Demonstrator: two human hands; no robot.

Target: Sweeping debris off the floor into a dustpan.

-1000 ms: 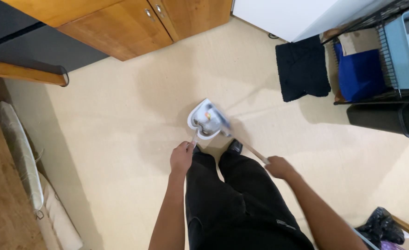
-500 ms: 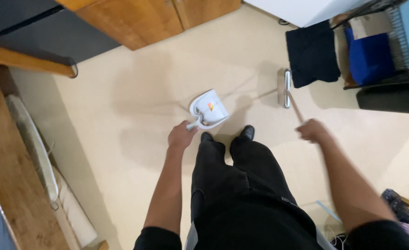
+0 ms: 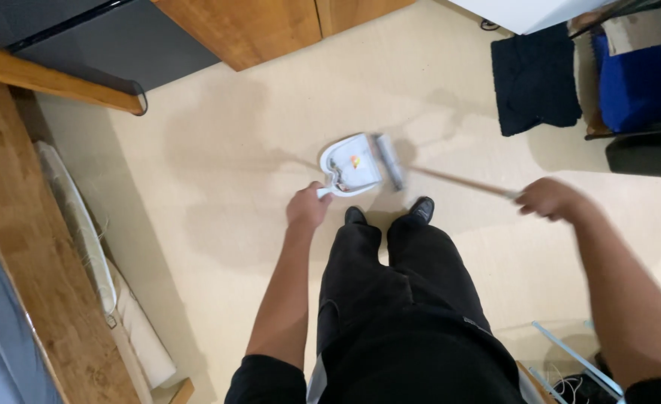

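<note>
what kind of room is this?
Likely a home room, maybe a kitchen or utility corner: wooden cabinets, a dark floor mat, and a wire storage rack on a pale floor.

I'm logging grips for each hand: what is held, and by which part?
Left hand holds the white dustpan by its handle; right hand grips the broom by its stick.

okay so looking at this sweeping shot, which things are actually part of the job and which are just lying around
In use:
left hand gripping the white dustpan
right hand on the wooden broom handle
brush head at the pan's mouth
small bits of debris inside the pan

Lying about:
dark mat
blue bag on the rack
wooden cabinet
wooden bench
</note>
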